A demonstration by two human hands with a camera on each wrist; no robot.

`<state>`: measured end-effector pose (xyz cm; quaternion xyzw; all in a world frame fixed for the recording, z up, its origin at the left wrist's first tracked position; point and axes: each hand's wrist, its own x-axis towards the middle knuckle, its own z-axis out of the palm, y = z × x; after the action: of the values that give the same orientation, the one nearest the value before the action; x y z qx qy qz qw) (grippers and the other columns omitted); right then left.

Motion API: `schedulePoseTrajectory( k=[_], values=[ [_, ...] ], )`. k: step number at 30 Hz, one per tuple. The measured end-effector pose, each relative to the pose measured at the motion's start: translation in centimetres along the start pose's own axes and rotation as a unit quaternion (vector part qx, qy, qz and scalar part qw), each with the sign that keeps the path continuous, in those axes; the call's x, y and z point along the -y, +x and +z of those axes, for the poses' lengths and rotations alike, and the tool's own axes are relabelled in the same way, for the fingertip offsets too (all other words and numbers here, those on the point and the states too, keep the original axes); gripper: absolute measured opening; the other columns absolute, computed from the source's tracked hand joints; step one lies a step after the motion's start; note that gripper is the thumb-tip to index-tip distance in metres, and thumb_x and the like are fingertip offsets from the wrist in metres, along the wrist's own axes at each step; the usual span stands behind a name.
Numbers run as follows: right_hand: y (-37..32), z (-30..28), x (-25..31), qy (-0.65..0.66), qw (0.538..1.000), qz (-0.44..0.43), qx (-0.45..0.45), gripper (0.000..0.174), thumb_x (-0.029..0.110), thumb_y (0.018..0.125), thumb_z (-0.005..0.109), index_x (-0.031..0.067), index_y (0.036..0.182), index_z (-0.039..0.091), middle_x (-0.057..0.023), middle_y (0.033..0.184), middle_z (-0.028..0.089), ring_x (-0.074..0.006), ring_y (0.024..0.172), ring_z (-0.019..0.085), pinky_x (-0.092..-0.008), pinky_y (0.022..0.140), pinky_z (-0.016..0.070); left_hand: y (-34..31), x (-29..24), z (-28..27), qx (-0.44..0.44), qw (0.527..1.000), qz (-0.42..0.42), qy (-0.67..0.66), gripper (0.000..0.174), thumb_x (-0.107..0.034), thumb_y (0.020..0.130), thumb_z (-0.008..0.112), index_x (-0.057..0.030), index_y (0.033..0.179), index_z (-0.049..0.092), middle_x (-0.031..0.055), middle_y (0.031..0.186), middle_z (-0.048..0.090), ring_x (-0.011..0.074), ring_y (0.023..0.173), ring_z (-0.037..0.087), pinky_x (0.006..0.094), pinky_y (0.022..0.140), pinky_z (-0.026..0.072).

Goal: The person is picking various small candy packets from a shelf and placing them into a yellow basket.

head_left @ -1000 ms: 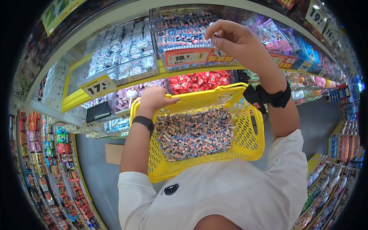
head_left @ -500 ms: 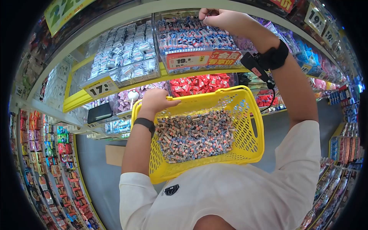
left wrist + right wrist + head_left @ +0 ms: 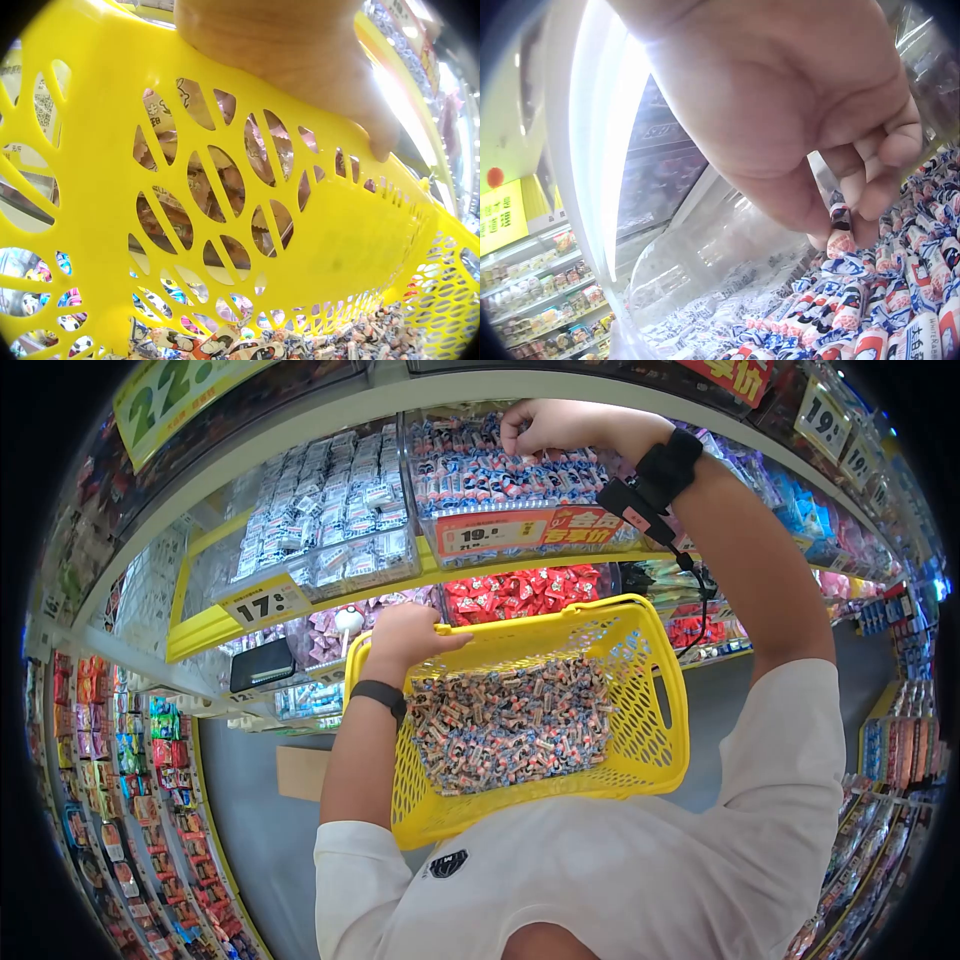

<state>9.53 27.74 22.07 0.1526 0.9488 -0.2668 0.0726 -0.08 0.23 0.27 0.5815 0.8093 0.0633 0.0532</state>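
Note:
The left hand (image 3: 402,637) grips the far left rim of a yellow basket (image 3: 655,745), its thumb along the inner side; in the left wrist view the hand (image 3: 285,52) lies over the rim. Many wrapped candies (image 3: 510,725) cover the basket's bottom. Over the clear bin of blue, white and red wrapped candies (image 3: 470,480), the right hand (image 3: 575,428) is lowered. The right wrist view shows that hand (image 3: 795,112) pinching one wrapped candy (image 3: 841,232) between thumb and fingers, just above the rows of candies (image 3: 847,307).
A divider separates a bin of white-wrapped candies (image 3: 330,500) on the left. Below the shelf edge are red packets (image 3: 520,590) and a dark phone-like object (image 3: 263,664). A brown box (image 3: 303,772) lies on the floor. Stocked shelves stand at both sides.
The right hand has moved from above the bin's front, up and back, then down to the candies in it. The left hand still holds the basket, which sits slightly lower in view.

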Motion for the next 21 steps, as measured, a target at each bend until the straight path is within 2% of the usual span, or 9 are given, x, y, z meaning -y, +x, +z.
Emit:
schedulePoseTrajectory(
  k=[2, 5, 11, 17, 21],
  values=[
    [0.6, 0.1, 0.2, -0.036, 0.999, 0.014, 0.025, 0.017, 0.017, 0.084, 0.064, 0.0124, 0.100, 0.063, 0.0013, 0.076, 0.065, -0.0087, 0.062, 0.058, -0.0258, 0.050, 0.0436, 0.0, 0.0, 0.0, 0.000, 1.000, 0.001, -0.001, 0.065, -0.073, 0.071, 0.064, -0.0078, 0.068, 0.071, 0.0124, 0.065, 0.065, 0.0309, 0.065, 0.064, 0.0436, 0.063, 0.0503],
    [0.5, 0.5, 0.7, -0.040, 0.997, 0.053, 0.041, 0.024, 0.018, 0.081, 0.066, 0.0132, 0.104, 0.063, 0.0016, 0.075, 0.067, -0.0084, 0.061, 0.058, -0.0239, 0.054, 0.0430, 0.0, 0.0, 0.0, -0.004, 1.000, 0.001, -0.003, 0.065, -0.072, 0.071, 0.064, -0.0077, 0.067, 0.071, 0.0123, 0.065, 0.065, 0.0308, 0.065, 0.064, 0.0435, 0.063, 0.0502],
    [1.3, 1.1, 0.4, -0.020, 0.989, 0.116, 0.087, 0.029, 0.015, 0.082, 0.066, 0.0152, 0.111, 0.060, -0.0009, 0.080, 0.070, -0.0101, 0.069, 0.067, -0.0277, 0.058, 0.0467, 0.0, 0.1, 0.1, -0.009, 1.000, 0.001, -0.006, 0.065, -0.072, 0.071, 0.065, -0.0074, 0.066, 0.070, 0.0122, 0.064, 0.064, 0.0309, 0.064, 0.064, 0.0436, 0.063, 0.0500],
    [1.2, 1.1, 0.4, -0.050, 0.988, 0.114, 0.087, 0.031, 0.015, 0.083, 0.065, 0.0161, 0.113, 0.059, -0.0021, 0.086, 0.071, -0.0119, 0.072, 0.069, -0.0310, 0.065, 0.0493, 0.0, 0.1, 0.2, -0.011, 1.000, 0.003, -0.005, 0.064, -0.071, 0.071, 0.065, -0.0071, 0.066, 0.070, 0.0123, 0.064, 0.064, 0.0310, 0.064, 0.064, 0.0435, 0.063, 0.0500],
    [1.3, 1.2, 0.3, -0.057, 0.989, 0.109, 0.087, 0.034, 0.016, 0.081, 0.070, 0.0155, 0.114, 0.059, -0.0015, 0.084, 0.070, -0.0126, 0.073, 0.069, -0.0322, 0.065, 0.0493, 0.0, 0.1, 0.3, -0.014, 1.000, 0.003, -0.005, 0.064, -0.071, 0.071, 0.065, -0.0072, 0.066, 0.070, 0.0123, 0.064, 0.064, 0.0308, 0.064, 0.064, 0.0433, 0.063, 0.0502]
  ],
)
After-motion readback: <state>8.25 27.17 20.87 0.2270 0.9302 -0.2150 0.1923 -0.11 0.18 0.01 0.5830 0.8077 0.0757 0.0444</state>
